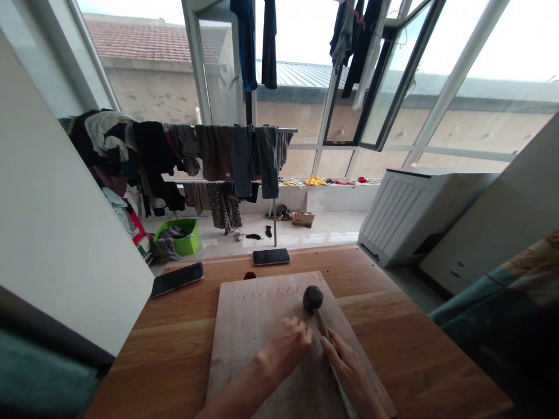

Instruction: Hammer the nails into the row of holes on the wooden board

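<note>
The right hand (pixel 353 377) was closed around the wooden handle of a round-headed mallet (pixel 313 299), its fingers (pixel 338 349) wrapped about the shaft, above the lower right part of a pale wooden board (pixel 244 340). The mallet's dark head sat up the board from that grip, close to the board's right edge and apparently just above the surface. The left hand (pixel 286 349) lay over the middle of the board, just beside the mallet handle, with its fingers (pixel 297 329) bunched and pressed together, pointing down toward the wood. Whether they pinched anything small was hidden from view.

Up the board from the left hand, near its far edge, ran a row of small dark marks (pixel 271 293), too small to identify. Bare board stretched to the left of the left hand and between the mallet head and that row, leaving open room there. The right hand reached the board's right edge, with little room on that side.

Beyond the board's far edge, on a wooden table (pixel 393 326), lay a smartphone (pixel 271 256). A second smartphone (pixel 177 279) lay off the board's far left corner, and a small dark round object (pixel 250 275) sat just past the far edge.
</note>
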`<state>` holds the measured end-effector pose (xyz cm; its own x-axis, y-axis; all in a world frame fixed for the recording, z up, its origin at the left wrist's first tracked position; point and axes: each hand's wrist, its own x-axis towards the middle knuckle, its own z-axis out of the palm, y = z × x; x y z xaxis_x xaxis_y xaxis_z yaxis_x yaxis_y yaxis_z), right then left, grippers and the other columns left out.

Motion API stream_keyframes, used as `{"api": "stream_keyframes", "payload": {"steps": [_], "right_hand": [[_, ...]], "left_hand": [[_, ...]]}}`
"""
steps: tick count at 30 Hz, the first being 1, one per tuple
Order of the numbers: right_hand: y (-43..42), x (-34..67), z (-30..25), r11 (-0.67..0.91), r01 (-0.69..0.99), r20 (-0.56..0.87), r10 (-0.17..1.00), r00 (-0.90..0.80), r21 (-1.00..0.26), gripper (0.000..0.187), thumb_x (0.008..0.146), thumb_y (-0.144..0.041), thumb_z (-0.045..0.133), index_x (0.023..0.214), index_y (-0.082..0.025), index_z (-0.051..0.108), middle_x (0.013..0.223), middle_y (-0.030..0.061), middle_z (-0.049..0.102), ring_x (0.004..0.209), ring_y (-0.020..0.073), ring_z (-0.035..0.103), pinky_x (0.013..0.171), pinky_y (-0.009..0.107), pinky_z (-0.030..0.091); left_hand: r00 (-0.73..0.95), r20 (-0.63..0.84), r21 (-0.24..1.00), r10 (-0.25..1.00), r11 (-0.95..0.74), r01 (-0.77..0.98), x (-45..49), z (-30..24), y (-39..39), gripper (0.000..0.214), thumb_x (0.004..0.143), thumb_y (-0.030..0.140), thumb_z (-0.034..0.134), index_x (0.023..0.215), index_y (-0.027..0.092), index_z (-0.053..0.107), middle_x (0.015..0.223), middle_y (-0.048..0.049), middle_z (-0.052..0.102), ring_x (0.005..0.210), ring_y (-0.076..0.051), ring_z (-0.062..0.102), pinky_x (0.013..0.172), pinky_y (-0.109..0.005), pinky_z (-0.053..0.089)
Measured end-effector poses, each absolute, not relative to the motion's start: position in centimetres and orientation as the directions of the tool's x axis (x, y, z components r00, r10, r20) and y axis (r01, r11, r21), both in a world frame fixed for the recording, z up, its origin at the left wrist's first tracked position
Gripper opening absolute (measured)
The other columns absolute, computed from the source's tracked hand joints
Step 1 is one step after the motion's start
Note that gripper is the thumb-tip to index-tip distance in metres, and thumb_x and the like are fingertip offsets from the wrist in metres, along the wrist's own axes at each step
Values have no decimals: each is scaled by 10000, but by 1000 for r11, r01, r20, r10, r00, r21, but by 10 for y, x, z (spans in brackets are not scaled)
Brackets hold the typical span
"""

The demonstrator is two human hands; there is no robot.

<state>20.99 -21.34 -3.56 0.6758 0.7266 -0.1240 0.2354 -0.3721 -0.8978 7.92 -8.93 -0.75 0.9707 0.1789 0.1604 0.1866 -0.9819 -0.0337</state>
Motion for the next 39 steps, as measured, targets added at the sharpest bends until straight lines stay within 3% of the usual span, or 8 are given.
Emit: {"api": "stream_keyframes", "payload": {"steps": [6,13,16,20,24,28,33,39], "right_hand": [[-212,211,-42,-389,248,-145,746,650,-887,791,710,-750,503,1201,-151,661,1210,148,693,1187,343,595,1036,423,437],[-216,209,-41,-424,256,-168,738,653,-868,771,750,-765,493,1232,-185,654,1010,98,735,1109,310,617,931,371,489],[-216,209,-40,-416,246,-162,732,662,-875,767,734,-782,514,1212,-202,665,883,75,739,1025,300,640,890,363,498],[-215,208,-41,-397,263,-142,746,651,-879,779,723,-814,494,1167,-201,681,840,74,732,954,301,658,852,370,511],[-215,209,-43,-404,248,-126,703,700,-881,825,657,-851,526,1147,-206,685,1000,101,738,1040,315,637,883,370,507],[-215,207,-37,-416,240,-154,716,681,-877,806,682,-822,525,1167,-196,672,882,85,735,972,303,655,847,360,520],[-214,199,-19,-358,210,-169,781,601,-910,664,765,-735,508,1107,-185,654,602,-7,599,568,202,608,510,281,497],[-194,181,3,-178,47,-135,871,472,-983,552,817,-709,492,994,-194,578,566,-84,440,326,73,398,285,192,331]], "left_hand": [[964,172,49,204,-979,199,81,1,-85,126,850,63,530,890,132,627,874,-112,667,816,-263,653,651,-338,515],[658,386,654,647,-695,300,59,-1,-18,229,828,51,534,945,190,673,921,-40,670,790,-150,659,742,-252,533],[469,403,774,786,-566,283,53,-13,9,171,807,80,559,886,175,676,851,-31,684,752,-146,665,686,-241,537],[385,386,804,839,-510,306,48,-31,16,138,825,150,558,893,182,674,800,-20,703,717,-152,669,683,-258,536],[398,374,810,838,-504,299,47,-35,10,121,848,217,556,889,200,669,784,-11,708,708,-153,667,693,-257,530],[443,340,817,829,-494,298,45,-32,9,115,845,229,561,866,204,671,771,-9,708,712,-155,670,675,-245,519],[479,359,784,801,-537,310,45,-33,9,133,825,155,558,872,205,672,846,-22,723,745,-157,676,720,-257,519],[470,309,804,827,-491,336,46,-38,10,218,798,136,583,989,221,643,830,-7,724,754,-152,686,725,-248,527]]}}
